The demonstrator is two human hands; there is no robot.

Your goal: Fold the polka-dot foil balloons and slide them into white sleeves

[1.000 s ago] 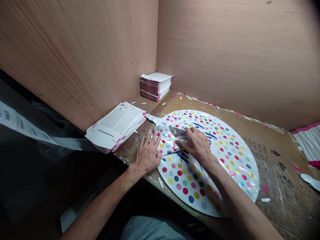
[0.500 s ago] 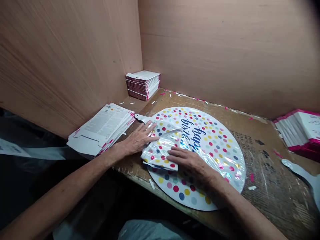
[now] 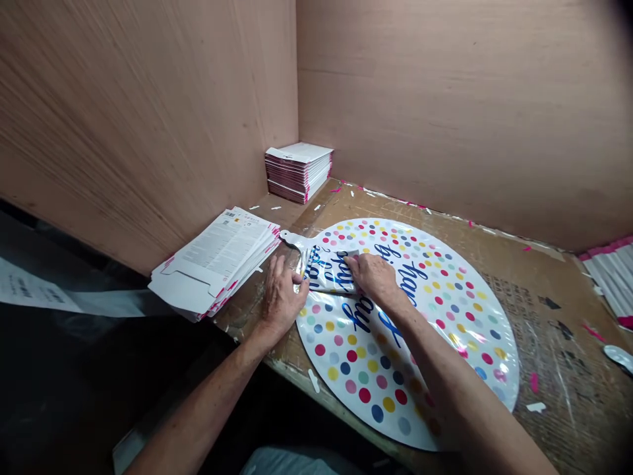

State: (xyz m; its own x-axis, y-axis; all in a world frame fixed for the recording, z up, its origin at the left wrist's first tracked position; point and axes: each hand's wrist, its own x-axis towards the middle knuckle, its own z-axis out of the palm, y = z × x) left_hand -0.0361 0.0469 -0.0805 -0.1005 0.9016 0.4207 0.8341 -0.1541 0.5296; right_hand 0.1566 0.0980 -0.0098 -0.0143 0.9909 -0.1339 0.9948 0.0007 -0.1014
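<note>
A big round foil balloon [image 3: 420, 330], white with coloured dots and blue script, lies flat on the wooden bench [image 3: 554, 316]. On its upper left part rests a small folded balloon [image 3: 326, 272]. My left hand [image 3: 279, 298] lies flat with fingers stretched, pressing the folded piece's left edge. My right hand [image 3: 372, 274] presses down on its right side, fingers curled over the fold. The balloon's white neck tab [image 3: 291, 239] sticks out toward the left.
A fanned stack of flat printed cartons [image 3: 217, 260] lies left of my hands. A neat pile of pink-edged cartons [image 3: 298, 170] stands in the back corner. More pink-edged sheets [image 3: 613, 280] sit at the right edge. Plywood walls close in the left and back.
The folded balloon has been folded smaller and now sits higher, near the neck tab. Both hands moved up with it and press on it. The camera view shifted slightly.
</note>
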